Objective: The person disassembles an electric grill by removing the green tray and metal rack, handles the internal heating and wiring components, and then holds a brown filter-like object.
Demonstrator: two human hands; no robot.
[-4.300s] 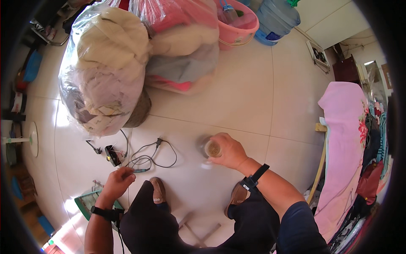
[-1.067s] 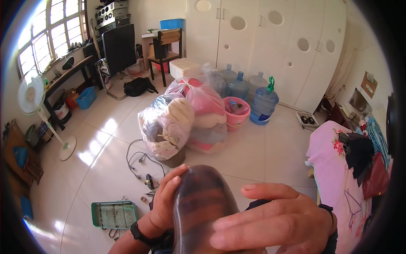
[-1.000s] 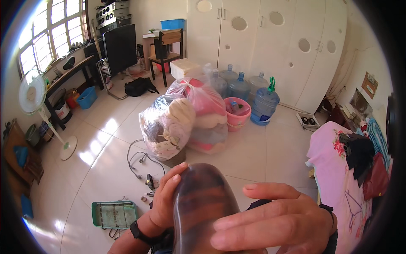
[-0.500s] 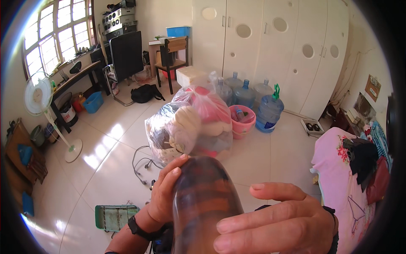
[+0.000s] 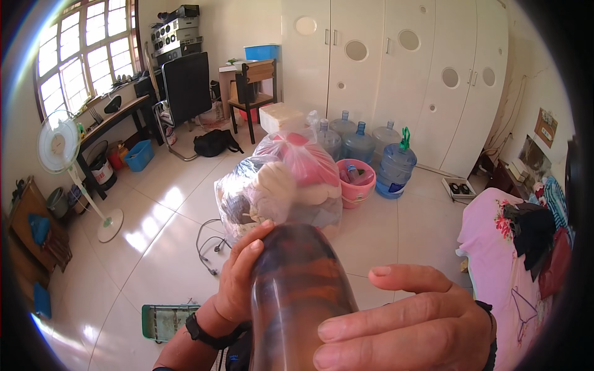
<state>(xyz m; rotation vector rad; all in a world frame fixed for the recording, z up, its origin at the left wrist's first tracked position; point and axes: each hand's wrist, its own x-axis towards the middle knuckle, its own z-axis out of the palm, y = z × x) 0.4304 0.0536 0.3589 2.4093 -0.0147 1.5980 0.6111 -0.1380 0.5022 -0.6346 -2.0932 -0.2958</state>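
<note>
A brown, see-through vessel (image 5: 300, 297) is seen at six o'clock, close to the camera; its end is smoothly rounded, its wall is glossy and streaked with pale reflections, and whether it is made of glass or plastic cannot be told. No writing can be read on it. At its three o'clock side, the right hand (image 5: 421, 315) is held with fingers extended and parted: the vessel's wall is overlapped by two lower fingertips, by which it seems to be gripped, while the index finger is raised clear and the thumb is hidden. At its ten o'clock edge, the fingers of the left hand (image 5: 238, 278) are lightly bent, two tips being set right beside the wall; whether it is gripped by them cannot be told. A black band (image 5: 201, 334) is worn on the left wrist. Farther out, a green tray (image 5: 147, 323) is seen at nine o'clock and a dark cable (image 5: 201, 244) at ten. Soft cloth is packed in crinkled clear plastic bags (image 5: 250, 185) at twelve. A smooth pink bucket (image 5: 352, 201) and a ribbed blue water bottle (image 5: 396, 167), marked with a dark blue label, are placed at one o'clock.
</note>
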